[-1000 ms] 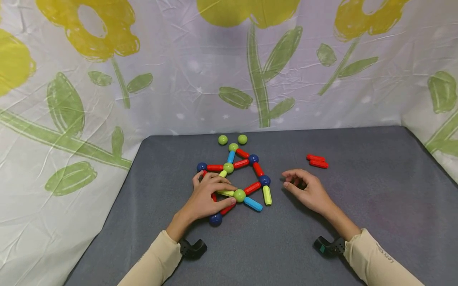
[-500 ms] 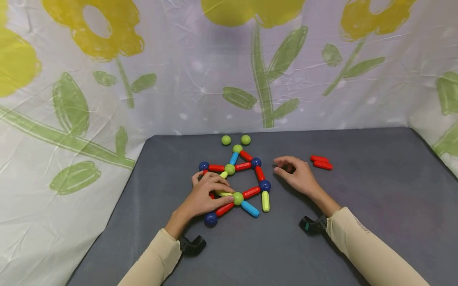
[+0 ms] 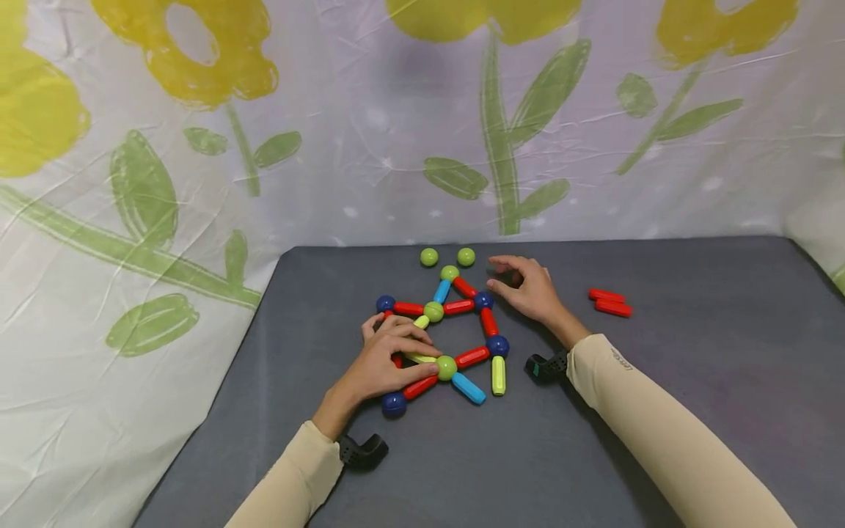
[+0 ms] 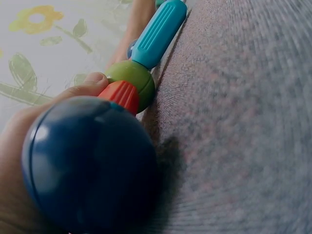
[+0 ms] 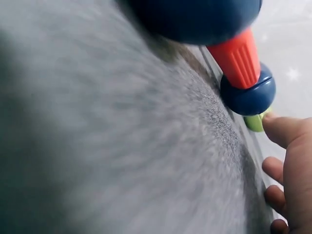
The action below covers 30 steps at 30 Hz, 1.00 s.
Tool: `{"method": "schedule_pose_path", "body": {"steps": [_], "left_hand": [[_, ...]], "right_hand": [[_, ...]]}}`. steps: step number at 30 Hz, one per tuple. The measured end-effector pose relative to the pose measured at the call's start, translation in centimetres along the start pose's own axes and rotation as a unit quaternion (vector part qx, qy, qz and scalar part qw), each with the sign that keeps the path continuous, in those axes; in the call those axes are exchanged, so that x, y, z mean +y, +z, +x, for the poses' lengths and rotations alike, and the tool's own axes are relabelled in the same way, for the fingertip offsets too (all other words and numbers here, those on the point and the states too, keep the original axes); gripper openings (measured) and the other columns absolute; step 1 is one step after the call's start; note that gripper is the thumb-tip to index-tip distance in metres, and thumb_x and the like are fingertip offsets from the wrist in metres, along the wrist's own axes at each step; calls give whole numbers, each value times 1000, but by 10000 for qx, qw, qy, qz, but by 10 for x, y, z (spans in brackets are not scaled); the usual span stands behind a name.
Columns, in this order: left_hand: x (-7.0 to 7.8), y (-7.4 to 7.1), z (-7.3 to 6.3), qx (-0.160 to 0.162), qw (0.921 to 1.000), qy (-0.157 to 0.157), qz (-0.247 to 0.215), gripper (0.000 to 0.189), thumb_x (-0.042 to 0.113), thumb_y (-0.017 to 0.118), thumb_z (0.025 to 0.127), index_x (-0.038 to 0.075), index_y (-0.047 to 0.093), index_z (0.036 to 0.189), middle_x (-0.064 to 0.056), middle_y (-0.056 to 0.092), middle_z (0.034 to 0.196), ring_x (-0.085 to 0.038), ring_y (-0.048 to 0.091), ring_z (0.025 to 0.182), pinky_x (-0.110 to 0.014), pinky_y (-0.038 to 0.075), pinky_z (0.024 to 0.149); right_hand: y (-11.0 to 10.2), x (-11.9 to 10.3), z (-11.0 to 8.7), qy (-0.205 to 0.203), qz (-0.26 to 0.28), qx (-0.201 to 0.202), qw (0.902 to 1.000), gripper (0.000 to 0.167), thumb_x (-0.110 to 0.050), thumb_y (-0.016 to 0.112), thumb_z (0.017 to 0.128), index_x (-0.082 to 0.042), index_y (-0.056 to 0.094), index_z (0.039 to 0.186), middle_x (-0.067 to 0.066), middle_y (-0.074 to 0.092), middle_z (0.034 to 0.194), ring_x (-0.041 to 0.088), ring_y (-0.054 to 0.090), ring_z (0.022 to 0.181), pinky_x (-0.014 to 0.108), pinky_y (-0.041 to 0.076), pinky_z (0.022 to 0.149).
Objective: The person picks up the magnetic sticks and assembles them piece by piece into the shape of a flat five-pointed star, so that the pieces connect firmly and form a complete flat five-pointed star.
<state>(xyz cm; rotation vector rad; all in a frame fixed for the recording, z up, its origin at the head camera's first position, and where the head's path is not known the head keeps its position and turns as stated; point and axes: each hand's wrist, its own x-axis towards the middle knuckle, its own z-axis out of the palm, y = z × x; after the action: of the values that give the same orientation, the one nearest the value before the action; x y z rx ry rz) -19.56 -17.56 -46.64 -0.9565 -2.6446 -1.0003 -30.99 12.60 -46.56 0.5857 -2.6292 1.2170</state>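
Note:
A flat ball-and-stick toy figure (image 3: 472, 357) lies on the table, built of red, blue and yellow-green sticks joined by dark blue and green balls. My left hand (image 3: 389, 357) lies over its left part and holds it, thumb and forefinger at the lower green ball (image 3: 447, 368); the palm hides some sticks. In the left wrist view the thumb tip meets that green ball, behind a large blue ball (image 4: 90, 163). My right hand (image 3: 528, 291), fingers loosely bent and holding nothing, hovers right of the figure's top green ball (image 3: 450, 273) and a loose green ball (image 3: 466, 257).
Another loose green ball (image 3: 429, 257) sits near the table's back edge. Two red sticks (image 3: 610, 302) lie to the right. A flower-printed cloth (image 3: 370, 147) hangs behind the dark grey table (image 3: 462, 469).
My right hand has moved left and away from me, from beside the figure's right edge to near the loose green balls. The left hand stays on the figure, which has shifted slightly.

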Motion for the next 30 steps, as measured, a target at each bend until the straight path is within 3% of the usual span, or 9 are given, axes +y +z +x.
{"method": "schedule_pose_path", "body": {"steps": [8,15,30], "left_hand": [[3,-1,2,-30,10000,90,-32,23,44,83,82,37,80,104,12,70,114,-14,50,124,-65,4,113],[1,-3,0,-172,9998,-116,44,26,48,83,80,39,78,104,15,68,116,-10,47,125,-61,2,114],[2,-3,1,-239,9994,-224,58,26,50,82,80,39,78,103,15,68,116,-10,47,125,-59,1,116]], "right_hand": [[4,2,20,-95,-228,-348,9991,65,-28,77,91,-15,52,150,16,60,138,34,49,107,52,30,95],[10,4,30,-41,-386,-581,9976,73,-35,76,92,-21,44,156,15,49,152,34,46,113,54,29,97],[11,1,42,73,184,-622,9979,57,-27,74,94,-19,55,148,13,55,146,33,48,117,56,24,102]]}}
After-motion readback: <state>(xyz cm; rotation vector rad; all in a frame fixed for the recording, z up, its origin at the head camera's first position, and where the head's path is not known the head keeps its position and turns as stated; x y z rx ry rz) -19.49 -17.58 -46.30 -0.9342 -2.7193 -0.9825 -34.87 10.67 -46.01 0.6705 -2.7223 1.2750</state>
